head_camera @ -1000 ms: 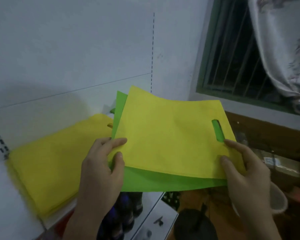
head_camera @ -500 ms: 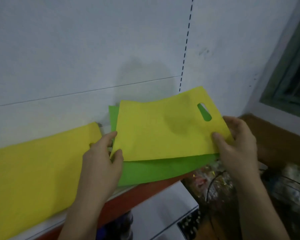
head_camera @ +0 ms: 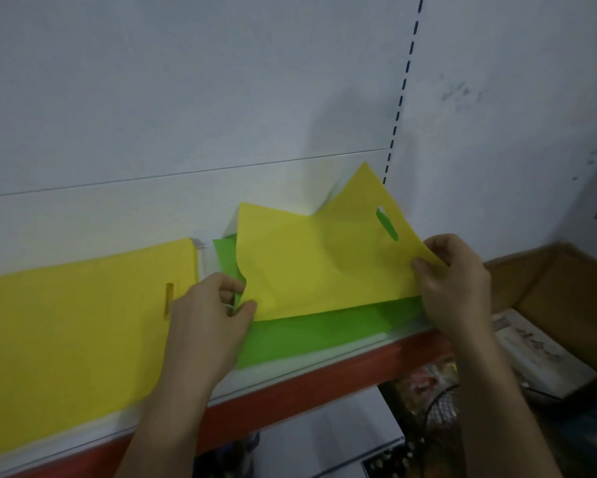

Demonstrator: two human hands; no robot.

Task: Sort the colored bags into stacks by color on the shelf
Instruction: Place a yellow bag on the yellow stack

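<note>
White shelf (head_camera: 307, 384) with a red front lip runs across the lower frame, with a plain white back panel (head_camera: 186, 98) behind it and one slotted upright (head_camera: 404, 81) at upper right. At lower left, one yellow stack (head_camera: 73, 339) lies flat on the shelf. Just right of it the left hand (head_camera: 207, 322) is curled, pinching the left edge of one green bag (head_camera: 307, 332), which lies flat on the shelf at centre. Over it is one loose yellow bag (head_camera: 324, 267), its far side buckled up against the panel, green showing through its handle slot. The right hand (head_camera: 452, 281) pinches that bag's right edge. Far right, one cardboard box (head_camera: 566, 281); below it the clutter is too blurred to name.
</note>
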